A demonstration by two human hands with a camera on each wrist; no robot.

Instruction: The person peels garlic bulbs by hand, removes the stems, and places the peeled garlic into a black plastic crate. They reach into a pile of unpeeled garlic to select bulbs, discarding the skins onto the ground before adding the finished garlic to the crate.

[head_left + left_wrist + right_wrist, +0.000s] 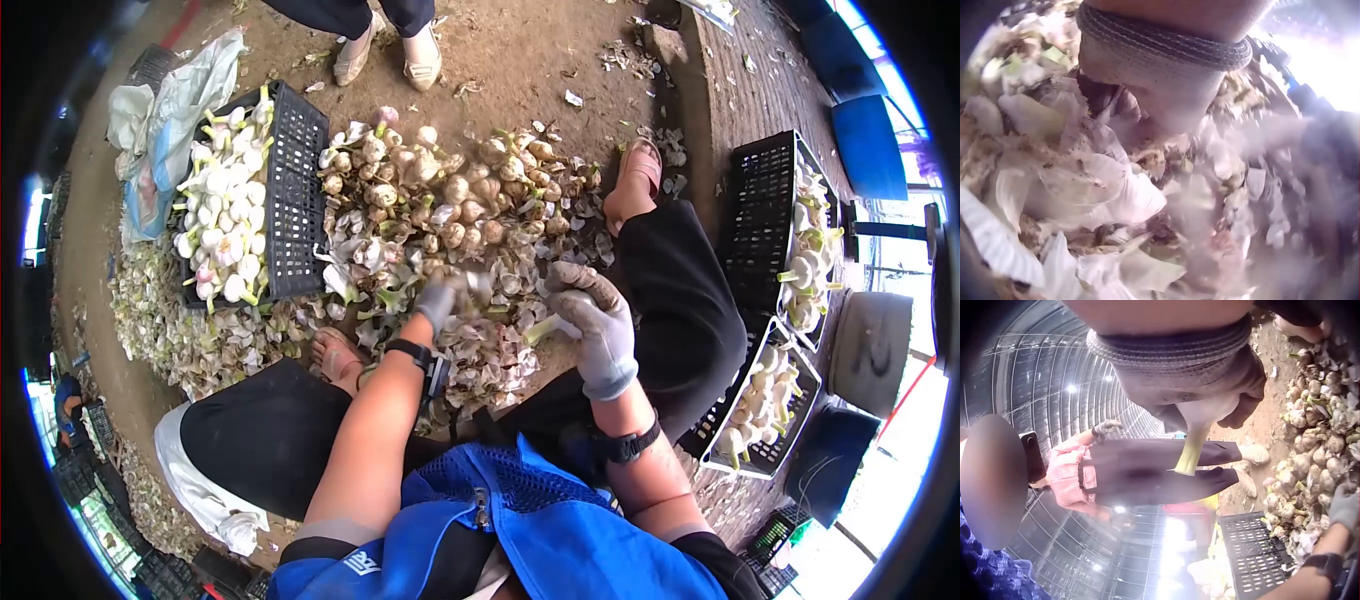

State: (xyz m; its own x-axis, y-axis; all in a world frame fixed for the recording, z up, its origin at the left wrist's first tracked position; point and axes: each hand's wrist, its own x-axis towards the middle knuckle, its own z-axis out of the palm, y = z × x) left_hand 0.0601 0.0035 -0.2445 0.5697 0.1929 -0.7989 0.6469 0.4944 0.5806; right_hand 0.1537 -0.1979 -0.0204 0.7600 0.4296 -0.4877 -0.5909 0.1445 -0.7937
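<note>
My right hand (pixel 600 340), in a grey-white glove stained dark at the fingers, grips a peeled white garlic bulb (pixel 1210 409). Its cut green stem (pixel 1191 453) sticks out past the fingers. Low over the loose garlic skins (pixel 490 365), my gloved left hand (pixel 436 302) is blurred, at the near edge of a heap of unpeeled garlic bulbs (pixel 475 205). From the left wrist view, the left glove (pixel 1166 87) is down among papery skins, fingers mostly hidden; I cannot tell whether they hold anything.
A black crate (pixel 298 190) of white garlic stands left of the heap, beside plastic sacks (pixel 190 110). Two more garlic crates, one farther (pixel 755 220) and one nearer (pixel 770 465), are at right. Another person (pixel 1147 462) stands across the heap.
</note>
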